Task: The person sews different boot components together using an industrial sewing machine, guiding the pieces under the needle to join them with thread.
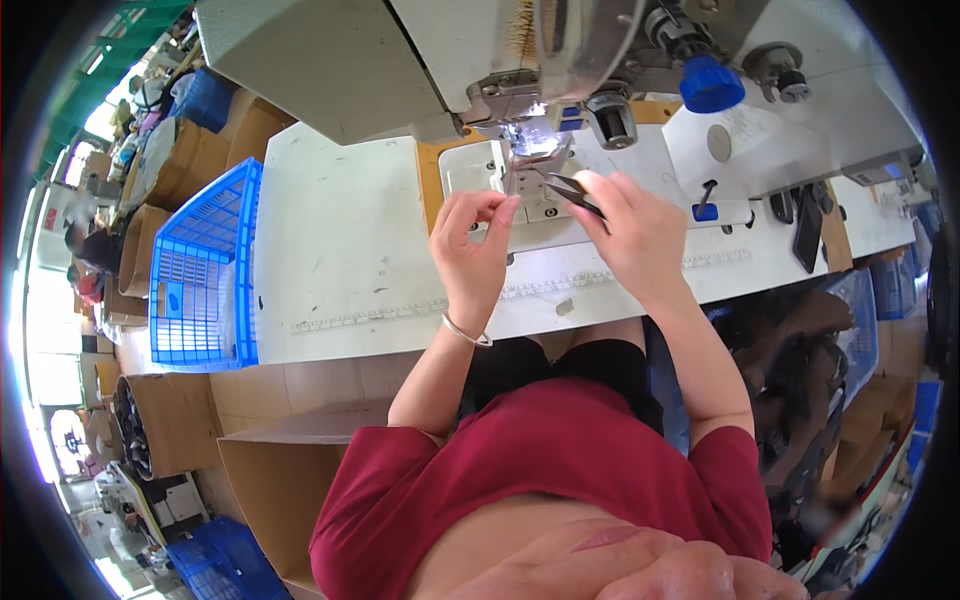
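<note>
The sewing machine point(330, 75) stands over the far side of the table, its needle area point(535, 140) brightly lit. Just in front of that area, my left hand point(470, 240) is closed in a pinch of thumb and forefinger. Whatever lies between those fingertips is too small to make out. My right hand point(640, 235) grips dark tweezers point(582, 197), whose slim tips point left toward the needle area. Both hands are above the machine's pale metal plate point(462, 172), a short gap apart.
A blue plastic basket point(205, 275) stands at the table's left end. Printed along the white table point(340, 240) is a ruler scale. A dark phone-like object point(807, 240) lies at the right. Cardboard boxes point(285, 490) stand below left; dark items fill a blue crate point(855, 320) at right.
</note>
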The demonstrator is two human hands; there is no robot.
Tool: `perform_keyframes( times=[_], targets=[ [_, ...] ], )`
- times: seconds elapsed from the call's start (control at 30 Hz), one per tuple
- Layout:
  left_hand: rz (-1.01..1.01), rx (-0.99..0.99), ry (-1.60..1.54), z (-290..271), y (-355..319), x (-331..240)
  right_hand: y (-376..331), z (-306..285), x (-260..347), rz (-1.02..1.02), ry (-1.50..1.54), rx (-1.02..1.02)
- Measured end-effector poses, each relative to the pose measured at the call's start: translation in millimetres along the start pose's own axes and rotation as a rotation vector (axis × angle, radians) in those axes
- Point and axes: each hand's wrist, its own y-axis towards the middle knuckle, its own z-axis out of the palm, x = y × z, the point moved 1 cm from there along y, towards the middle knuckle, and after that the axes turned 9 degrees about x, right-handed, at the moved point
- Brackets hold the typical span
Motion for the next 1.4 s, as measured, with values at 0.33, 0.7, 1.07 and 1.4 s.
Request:
perform_keyframes(
  times=[0.33,0.7,1.07,1.4],
  targets=[
    [0.171,-0.098,0.198,11,-16,-4,8,15,17,-0.007,0.047,0.057],
    [0.595,1.256,0.097,41,-167,6,-139,8,-116,0.307,-0.213,0.353],
    [0.271,1.17,0.468,47,-193,79,-260,-132,-163,0.646,-0.62,-0.116],
    [0.35,1.102,0.347,52,-215,64,-293,-190,-320,0.762,-0.861,0.072]
  ],
)
